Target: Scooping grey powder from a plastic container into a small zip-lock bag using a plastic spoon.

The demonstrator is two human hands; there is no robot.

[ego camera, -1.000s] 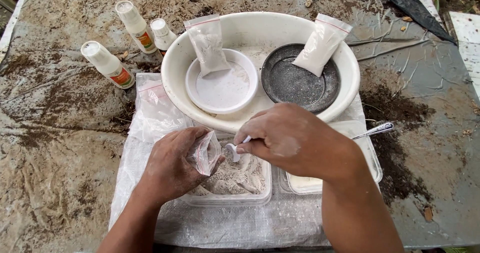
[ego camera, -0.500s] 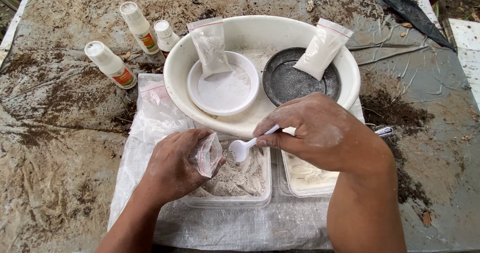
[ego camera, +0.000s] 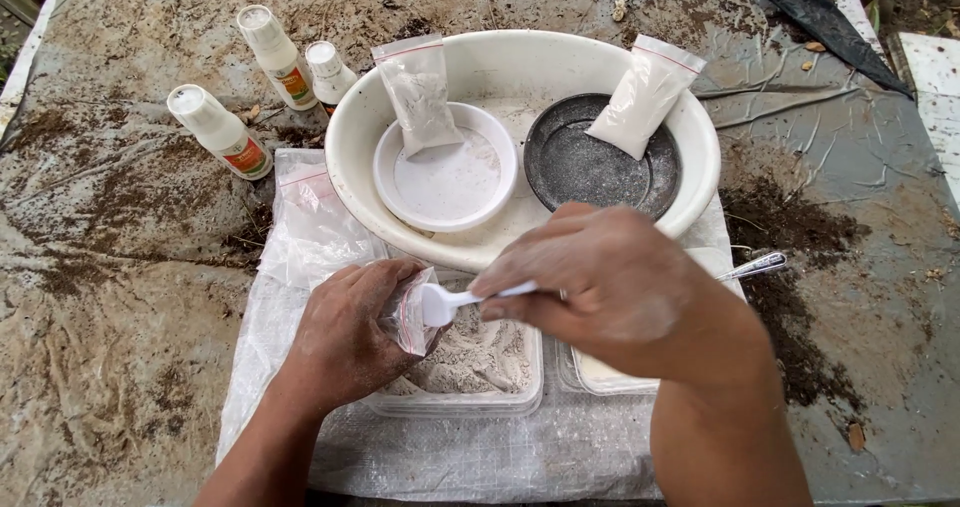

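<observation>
My left hand (ego camera: 345, 337) grips a small clear zip bag (ego camera: 410, 312) with its mouth held open, above a clear plastic tub of grey powder (ego camera: 480, 362). My right hand (ego camera: 600, 287) pinches the handle of a white plastic spoon (ego camera: 445, 302), whose bowl sits at the bag's mouth. A second clear tub (ego camera: 600, 372) lies mostly hidden under my right wrist.
A large cream basin (ego camera: 350, 157) behind holds a white dish (ego camera: 445, 182), a dark dish (ego camera: 590, 167) and two powder-filled bags (ego camera: 420, 92) (ego camera: 645, 92). Three white bottles (ego camera: 270, 77) stand at far left. An empty bag (ego camera: 310, 217) and a metal spoon (ego camera: 755, 265) lie on the woven sheet.
My right hand lifted the white spoon out of the powder tub and brought it left to the open bag. My left hand stayed put holding the bag.
</observation>
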